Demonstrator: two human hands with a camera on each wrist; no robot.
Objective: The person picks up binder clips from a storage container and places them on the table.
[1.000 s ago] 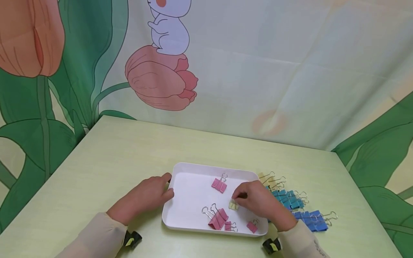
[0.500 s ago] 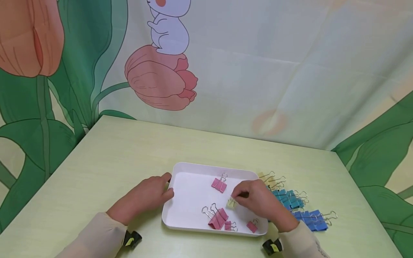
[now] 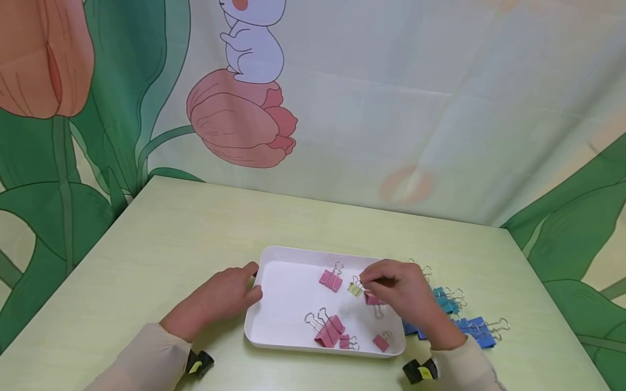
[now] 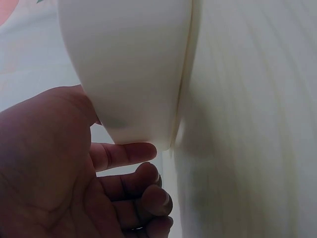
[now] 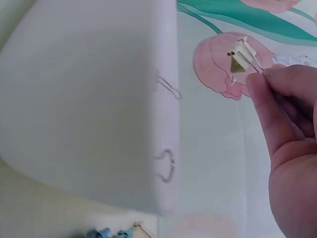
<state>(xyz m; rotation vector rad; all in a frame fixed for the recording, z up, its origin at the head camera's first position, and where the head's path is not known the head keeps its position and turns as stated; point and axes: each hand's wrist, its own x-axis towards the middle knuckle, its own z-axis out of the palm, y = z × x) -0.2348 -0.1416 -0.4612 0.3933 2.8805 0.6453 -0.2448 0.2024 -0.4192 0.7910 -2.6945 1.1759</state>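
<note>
My left hand [image 3: 227,296] holds the left end of the white tray [image 3: 279,345]. Its thumb lies at the rim, and in the left wrist view the index finger [image 4: 131,154] touches the tray's outer wall. Above the tray's right half, my right hand [image 3: 403,288] pinches a small yellow binder clip [image 3: 355,289] by its wire handle; the right wrist view shows that clip [image 5: 242,55] raised above the rim. Partly under the right hand is a pink binder clip [image 3: 373,298]. Other pink clips in the tray include a large one [image 3: 330,331] and one farther back [image 3: 331,280].
Right of the tray, several blue binder clips [image 3: 481,332] and teal binder clips [image 3: 447,300] lie on the table, partly behind my right forearm. Small pink clips [image 3: 381,342] sit near the tray's front wall. A printed curtain [image 3: 352,108] hangs behind the table.
My right hand has lifted the yellow clip and moved back and slightly right, uncovering the pink clip beneath it. My left hand stays on the tray's end.
</note>
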